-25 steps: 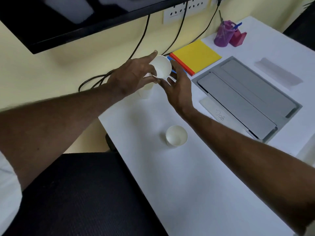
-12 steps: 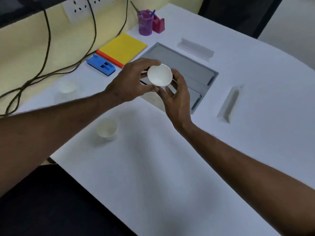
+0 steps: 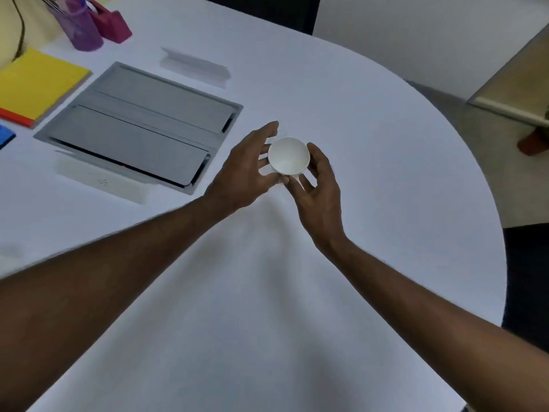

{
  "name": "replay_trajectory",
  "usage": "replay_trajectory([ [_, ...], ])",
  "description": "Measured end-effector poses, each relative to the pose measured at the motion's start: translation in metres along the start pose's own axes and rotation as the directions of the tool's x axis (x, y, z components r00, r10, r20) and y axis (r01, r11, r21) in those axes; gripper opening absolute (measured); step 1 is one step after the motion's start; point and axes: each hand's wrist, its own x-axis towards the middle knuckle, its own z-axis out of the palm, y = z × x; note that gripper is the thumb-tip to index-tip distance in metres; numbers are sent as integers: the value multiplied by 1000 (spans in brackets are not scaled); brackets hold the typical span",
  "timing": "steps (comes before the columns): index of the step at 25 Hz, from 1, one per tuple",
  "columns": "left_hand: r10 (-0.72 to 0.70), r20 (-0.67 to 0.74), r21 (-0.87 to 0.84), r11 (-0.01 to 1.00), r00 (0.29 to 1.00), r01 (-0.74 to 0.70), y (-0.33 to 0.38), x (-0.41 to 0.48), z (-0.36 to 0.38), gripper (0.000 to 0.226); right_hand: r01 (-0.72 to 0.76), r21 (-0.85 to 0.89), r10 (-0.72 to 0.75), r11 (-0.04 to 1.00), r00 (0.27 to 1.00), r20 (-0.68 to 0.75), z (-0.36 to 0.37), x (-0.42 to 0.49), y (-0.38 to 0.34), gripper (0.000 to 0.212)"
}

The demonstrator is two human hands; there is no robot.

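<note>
A small white paper cup (image 3: 288, 156) is held upright between both my hands over the middle of the white table (image 3: 386, 173), its open mouth facing up and empty. My left hand (image 3: 246, 171) cups its left side with fingers curved round the wall. My right hand (image 3: 319, 185) holds its right side and base, thumb by the rim and fingertips under the bottom. I cannot tell whether the cup's base touches the table.
A grey flap panel (image 3: 139, 126) is set into the table at the left. Beyond it lie a yellow notepad (image 3: 35, 81), a purple pen holder (image 3: 77, 25), a pink tape dispenser (image 3: 113, 25) and a blue block (image 3: 4, 136). The table's rounded edge runs at the right.
Both hands have carried the cup to the right, away from the wall and past the grey panel. The view turned right, so the other cups on the table have left the frame.
</note>
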Motion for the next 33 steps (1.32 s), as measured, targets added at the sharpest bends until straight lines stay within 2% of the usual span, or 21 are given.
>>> replay_trajectory([
  [3, -31, 44, -68, 997, 999, 34, 11, 19, 69, 86, -48, -20, 46, 999, 997, -61, -56, 6, 28, 69],
  [8, -12, 146, -68, 997, 989, 22, 16, 43, 150, 83, -125, -46, 118, 991, 985, -124, -123, 10, 70, 71],
  [13, 56, 281, 69, 995, 958, -78, 10, 59, 196, 78, -179, -88, 165, 980, 974, -153, -165, 13, 97, 70],
  [24, 97, 300, 141, 979, 949, -145, 15, 88, 227, 71, -202, -114, 178, 973, 965, -195, -185, 46, 122, 71],
  [30, 51, 364, 177, 977, 930, -123, 20, 94, 221, 75, -212, -137, 184, 968, 964, -193, -183, 52, 123, 77],
  [33, 16, 373, 229, 967, 928, -109, 18, 87, 211, 75, -240, -209, 197, 948, 958, -207, -182, 43, 122, 85],
])
